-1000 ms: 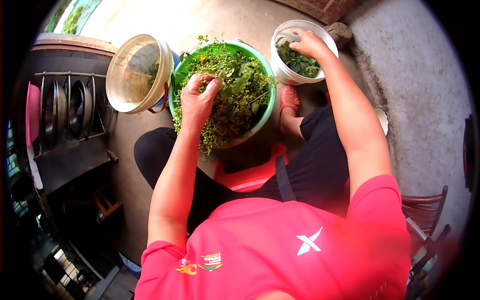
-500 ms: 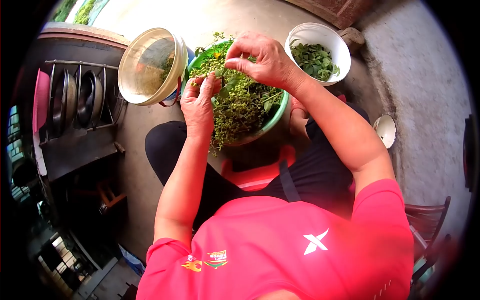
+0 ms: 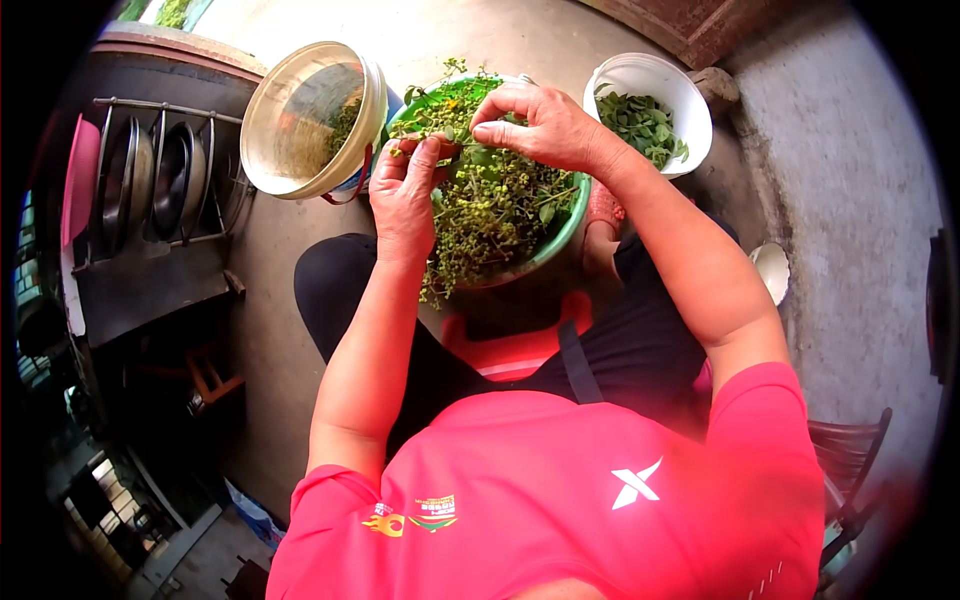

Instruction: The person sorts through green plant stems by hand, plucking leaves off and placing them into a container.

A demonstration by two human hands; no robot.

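1. The left hand is pinching a sprig over the tub — a firm, light hold is probably steadying it best.
2. The right hand is curling close by — whether it's gripping anything, I can't tell.
3. Working above the tub is likely letting anything loose drop inside.

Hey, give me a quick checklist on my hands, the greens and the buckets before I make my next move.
1. Left hand has a sprig pinched: ok.
2. Right hand gripping something between its fingertips: cannot tell.
3. Hands over the green basin: ok.
4. All stems inside the basin rim: not ok, some hang over the edge nearest you.
5. White bucket open, with room above the leaves: ok.
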